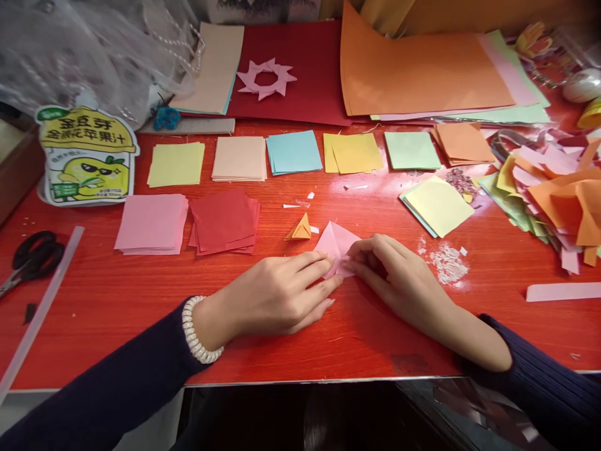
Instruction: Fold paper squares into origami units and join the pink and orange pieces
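A small pink paper square [336, 244], partly folded, lies on the red table [291, 351] in front of me. My left hand [277, 294] rests flat with its fingertips pressing the paper's near left edge. My right hand [394, 275] has its fingers curled and pinched on the paper's right corner. A small folded orange paper piece [300, 229] lies just left of the pink one, apart from both hands. A bead bracelet [195, 332] sits on my left wrist.
Stacks of coloured paper squares [239, 158] line the table's middle, with pink [151, 223] and red [224, 222] stacks nearer. A pink paper star [266, 78] lies on dark red sheets. Scissors [30, 258] at left, a juice pouch [87, 156], paper scraps [554, 194] at right.
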The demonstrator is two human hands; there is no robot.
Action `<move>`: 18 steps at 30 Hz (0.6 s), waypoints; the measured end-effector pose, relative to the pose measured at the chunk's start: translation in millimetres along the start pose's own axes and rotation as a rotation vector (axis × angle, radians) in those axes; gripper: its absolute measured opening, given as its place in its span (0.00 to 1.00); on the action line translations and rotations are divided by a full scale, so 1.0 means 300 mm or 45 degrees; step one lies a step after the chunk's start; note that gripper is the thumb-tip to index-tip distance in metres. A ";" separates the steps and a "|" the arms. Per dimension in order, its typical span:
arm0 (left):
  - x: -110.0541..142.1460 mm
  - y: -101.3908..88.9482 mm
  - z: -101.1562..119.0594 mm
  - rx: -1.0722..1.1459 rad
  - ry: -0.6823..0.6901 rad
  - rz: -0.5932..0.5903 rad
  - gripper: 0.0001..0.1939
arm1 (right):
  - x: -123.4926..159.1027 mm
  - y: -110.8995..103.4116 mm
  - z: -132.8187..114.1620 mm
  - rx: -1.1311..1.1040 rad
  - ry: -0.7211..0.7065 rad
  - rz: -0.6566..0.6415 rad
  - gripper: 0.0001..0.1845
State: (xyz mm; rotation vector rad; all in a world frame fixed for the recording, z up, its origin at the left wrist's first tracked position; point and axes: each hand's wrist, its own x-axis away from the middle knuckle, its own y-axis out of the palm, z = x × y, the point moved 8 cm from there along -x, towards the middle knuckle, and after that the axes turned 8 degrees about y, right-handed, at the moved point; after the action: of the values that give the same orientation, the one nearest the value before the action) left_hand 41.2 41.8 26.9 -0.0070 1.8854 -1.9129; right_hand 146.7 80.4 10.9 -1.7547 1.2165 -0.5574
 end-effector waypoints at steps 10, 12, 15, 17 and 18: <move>0.006 0.019 -0.003 0.026 -0.062 -0.081 0.18 | -0.007 0.003 -0.004 0.026 0.013 -0.022 0.02; 0.001 0.021 -0.002 0.006 -0.093 -0.081 0.17 | -0.008 0.006 -0.004 0.020 -0.001 -0.035 0.02; -0.011 0.016 0.004 -0.060 -0.131 -0.043 0.17 | -0.007 0.014 -0.003 -0.004 -0.014 -0.058 0.02; -0.017 0.011 0.009 -0.092 -0.140 -0.025 0.16 | -0.003 0.021 0.003 -0.024 0.004 -0.070 0.01; -0.018 0.010 0.011 -0.098 -0.142 -0.026 0.16 | 0.000 0.024 0.009 -0.034 0.018 -0.072 0.01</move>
State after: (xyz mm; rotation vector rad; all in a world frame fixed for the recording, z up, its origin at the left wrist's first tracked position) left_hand 48.0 40.5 26.1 -0.1539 1.8897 -1.8128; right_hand 145.2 80.8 3.5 -1.8146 1.1924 -0.5902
